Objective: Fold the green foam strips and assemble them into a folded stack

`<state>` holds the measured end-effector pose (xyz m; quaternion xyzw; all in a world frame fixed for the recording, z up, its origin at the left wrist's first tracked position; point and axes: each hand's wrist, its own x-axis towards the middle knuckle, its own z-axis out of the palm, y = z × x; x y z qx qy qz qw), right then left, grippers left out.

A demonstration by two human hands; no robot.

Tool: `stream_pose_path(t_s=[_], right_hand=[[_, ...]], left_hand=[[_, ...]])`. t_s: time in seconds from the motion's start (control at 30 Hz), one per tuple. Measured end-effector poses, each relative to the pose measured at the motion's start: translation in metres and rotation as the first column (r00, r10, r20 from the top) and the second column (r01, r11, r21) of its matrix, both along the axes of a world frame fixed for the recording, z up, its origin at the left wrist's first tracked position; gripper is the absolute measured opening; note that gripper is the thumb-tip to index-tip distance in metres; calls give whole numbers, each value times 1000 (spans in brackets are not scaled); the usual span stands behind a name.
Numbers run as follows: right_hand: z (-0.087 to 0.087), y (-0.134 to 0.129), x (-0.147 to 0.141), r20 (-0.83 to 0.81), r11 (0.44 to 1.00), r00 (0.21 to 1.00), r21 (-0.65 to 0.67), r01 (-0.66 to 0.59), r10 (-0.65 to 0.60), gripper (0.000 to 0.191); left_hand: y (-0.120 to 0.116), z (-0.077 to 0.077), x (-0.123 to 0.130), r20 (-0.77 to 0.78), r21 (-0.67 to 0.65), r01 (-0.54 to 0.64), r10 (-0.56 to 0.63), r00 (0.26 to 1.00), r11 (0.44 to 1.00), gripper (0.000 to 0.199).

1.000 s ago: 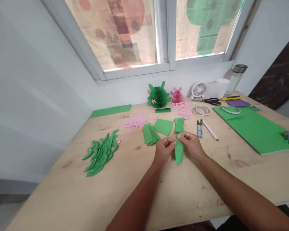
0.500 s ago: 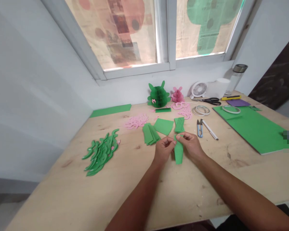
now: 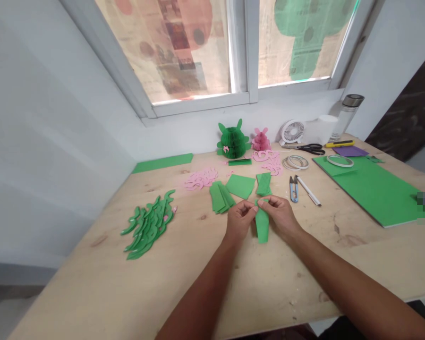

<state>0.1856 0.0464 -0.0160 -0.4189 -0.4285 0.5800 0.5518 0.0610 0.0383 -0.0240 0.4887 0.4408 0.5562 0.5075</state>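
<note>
Over the counter (image 3: 127,293), the left hand (image 3: 240,218) pinches a green paper strip (image 3: 262,227) at its ten o'clock edge and the right hand (image 3: 279,213) grips it at one, probably to steady the thin sheet from both sides. Fingers hide its twelve o'clock end; whether it is folded, or its six o'clock end touches wood, I cannot tell.

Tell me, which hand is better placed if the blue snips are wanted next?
Probably the right hand: the snips lie just beyond it, on its own side. The left hand would have to reach across it. Both hands pinch the green paper, so the right would first have to let go.
</note>
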Motion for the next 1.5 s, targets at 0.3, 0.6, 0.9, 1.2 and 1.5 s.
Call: stream_pose_path(t_s=[0.3,0.6,0.9,1.2,1.5], right_hand=[[-2,1,0,-37,1000,999,-9,-29,28,23],[2,2,3,-74,998,997,-55,2,-6,25],[3,0,3,-76,999,997,-47,-2,-1,28],[4,3,5,39,997,997,45,65,-67,24],[7,3,6,67,997,997,64,42,-46,31]], left_hand=[[-2,4,-1,-1,8,-18,18,1000,1000,22],[-3,9,0,-4,-3,-40,40,999,999,22],[-4,7,0,4,2,-53,53,999,999,19],[-3,9,-1,10,-12,-53,53,999,999,19],[-2,6,-2,32,-10,-66,66,997,998,20]])
